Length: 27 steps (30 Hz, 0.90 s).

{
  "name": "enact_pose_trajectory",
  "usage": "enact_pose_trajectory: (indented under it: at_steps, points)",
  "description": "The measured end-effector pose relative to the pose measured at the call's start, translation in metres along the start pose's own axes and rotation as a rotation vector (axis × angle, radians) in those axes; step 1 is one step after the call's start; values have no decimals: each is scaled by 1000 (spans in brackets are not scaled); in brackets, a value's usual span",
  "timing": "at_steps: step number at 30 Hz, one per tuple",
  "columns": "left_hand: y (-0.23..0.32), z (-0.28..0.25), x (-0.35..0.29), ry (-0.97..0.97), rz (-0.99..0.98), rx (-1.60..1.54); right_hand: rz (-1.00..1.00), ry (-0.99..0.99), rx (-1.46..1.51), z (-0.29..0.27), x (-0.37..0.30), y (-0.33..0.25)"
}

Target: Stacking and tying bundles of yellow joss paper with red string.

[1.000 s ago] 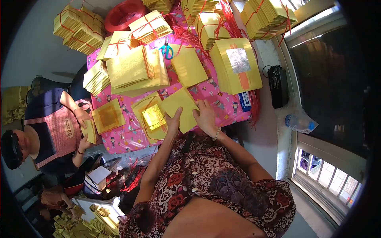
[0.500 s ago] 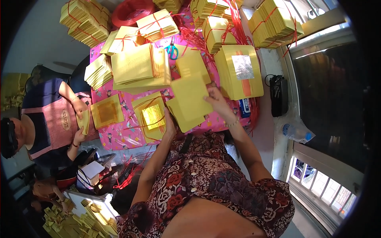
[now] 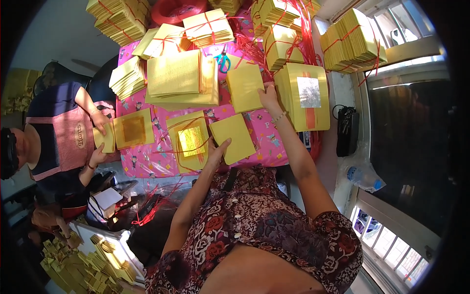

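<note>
My left hand grips the left edge of a yellow paper stack near the table's front edge, its thumb lying on top. Farther off, my right hand closes on the right edge of a second yellow paper stack; its fingertips are partly hidden. Left of my left hand lies a yellow bundle with a gold foil square and loose red strings across it. Beside my right hand stands a tall yellow stack with a silver square and a red band.
Large paper stacks, teal-handled scissors and a red ring-shaped coil occupy the far side of the pink table cover. String-tied bundles stand at the back right. At left, a co-worker holds yellow paper. A plastic bottle lies at right.
My right hand has moved away from the near stack to the right edge of the farther one. My left thumb now rests on the near stack. The view has shifted slightly.
</note>
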<state>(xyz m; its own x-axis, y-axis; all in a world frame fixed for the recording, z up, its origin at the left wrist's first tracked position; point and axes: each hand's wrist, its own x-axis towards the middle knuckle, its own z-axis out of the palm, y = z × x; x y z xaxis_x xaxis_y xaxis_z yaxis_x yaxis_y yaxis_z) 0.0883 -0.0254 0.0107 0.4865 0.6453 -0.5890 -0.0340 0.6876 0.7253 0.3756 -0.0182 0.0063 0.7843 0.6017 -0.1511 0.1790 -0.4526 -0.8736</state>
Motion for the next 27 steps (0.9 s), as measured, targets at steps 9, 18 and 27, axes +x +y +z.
enact_pose_trajectory:
  at_steps: [9,18,27]
  points:
    - [5,0,-1,-20,-12,-4,-267,234,-529,-8,-36,-51]
    - [41,5,-10,-290,-9,529,-346,-747,-202,-45,-113,-65]
    - [72,39,26,-731,90,1049,-132,-813,-11,-66,-134,-31]
